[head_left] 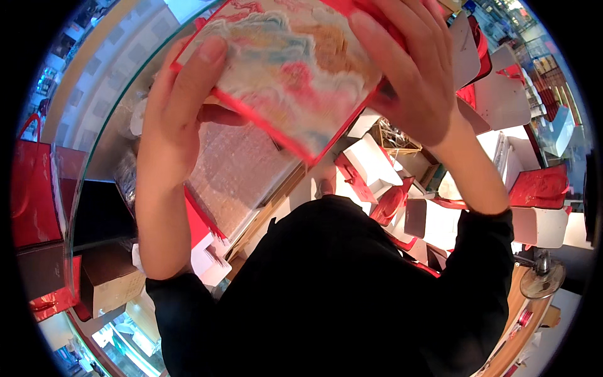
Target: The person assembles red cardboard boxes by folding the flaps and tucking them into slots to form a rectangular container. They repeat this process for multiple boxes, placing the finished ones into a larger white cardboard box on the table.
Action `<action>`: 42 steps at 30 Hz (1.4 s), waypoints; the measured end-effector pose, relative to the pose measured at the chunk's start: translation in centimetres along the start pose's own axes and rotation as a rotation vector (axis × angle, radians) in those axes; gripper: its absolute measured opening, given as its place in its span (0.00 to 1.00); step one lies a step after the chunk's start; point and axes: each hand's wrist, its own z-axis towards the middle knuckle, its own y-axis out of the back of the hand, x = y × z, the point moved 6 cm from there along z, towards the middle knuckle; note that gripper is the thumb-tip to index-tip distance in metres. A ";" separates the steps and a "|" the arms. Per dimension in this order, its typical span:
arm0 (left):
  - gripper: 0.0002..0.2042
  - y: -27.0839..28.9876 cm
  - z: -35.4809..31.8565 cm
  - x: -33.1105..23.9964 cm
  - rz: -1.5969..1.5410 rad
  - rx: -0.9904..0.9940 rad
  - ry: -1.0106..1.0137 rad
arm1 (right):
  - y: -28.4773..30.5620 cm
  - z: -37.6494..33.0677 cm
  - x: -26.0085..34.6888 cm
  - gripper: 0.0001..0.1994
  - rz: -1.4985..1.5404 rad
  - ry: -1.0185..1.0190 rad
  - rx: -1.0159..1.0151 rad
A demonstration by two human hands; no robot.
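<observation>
In the head view, the person holds up a box (286, 81) with red edges and a patterned face in cream, pink, blue and ochre, at the upper middle, tilted so that one corner points down toward the black-clothed body. The left hand (176, 110) grips it at the left edge, thumb pressed on the patterned face and the other fingers curled partly out of sight; the right hand (418, 78) grasps the opposite side, its fingers spread along the edge. What the box contains cannot be told, since its inside is hidden. Below it lies a brown surface (232, 176). To the right, an open white box (370, 160) shows its pale inside, and just beyond it a tangle of gold strands (397, 135) sits among other boxes; a red bag (539, 187) lies farther right. On the left, a large red bag (31, 201) with a looped handle stands above a brown box (113, 270), the contents of both out of view
</observation>
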 end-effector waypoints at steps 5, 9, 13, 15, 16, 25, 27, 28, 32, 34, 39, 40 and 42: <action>0.18 2.3 1.0 -1.7 0.021 0.055 -0.302 | 0.3 2.3 -3.2 0.30 0.656 -0.367 -0.033; 0.12 1.7 1.0 -0.9 0.922 -0.206 -0.657 | -1.9 2.5 -4.5 0.27 1.362 -0.839 -0.158; 0.08 -1.6 2.7 3.4 1.428 -0.038 -0.888 | -6.9 -0.4 -4.0 0.23 1.562 -1.109 -0.363; 0.08 -0.9 2.8 4.5 1.460 0.021 -0.766 | -9.6 -2.2 -4.0 0.25 1.341 -1.107 -0.243; 0.08 -0.1 2.6 5.0 1.484 0.049 -0.692 | -10.6 -2.3 -3.8 0.26 1.245 -1.101 -0.181; 0.04 1.9 1.4 4.9 1.456 -0.026 -0.664 | -20.2 -3.8 -2.4 0.33 0.688 -0.865 0.733; 0.03 2.2 1.3 4.9 1.440 -0.040 -0.689 | -20.7 -2.8 -2.8 0.33 0.650 -0.775 0.785; 0.03 2.3 1.3 4.8 1.431 -0.045 -0.707 | -20.7 -2.1 -3.1 0.33 0.658 -0.742 0.794; 0.05 2.8 1.0 4.8 1.430 -0.038 -0.685 | -20.9 -0.5 -4.2 0.33 0.725 -0.667 0.790; 0.06 3.1 0.9 4.9 1.428 -0.039 -0.677 | -20.8 -0.1 -4.6 0.33 0.751 -0.647 0.766; 0.08 4.2 0.2 5.2 1.449 -0.009 -0.625 | -20.3 -0.6 -5.9 0.34 0.807 -0.625 0.685; 0.08 4.5 0.1 5.2 1.451 -0.015 -0.613 | -20.1 -0.9 -6.0 0.34 0.814 -0.612 0.670; 0.08 4.8 -0.1 5.4 1.451 -0.019 -0.622 | -19.8 -1.5 -5.9 0.34 0.821 -0.582 0.648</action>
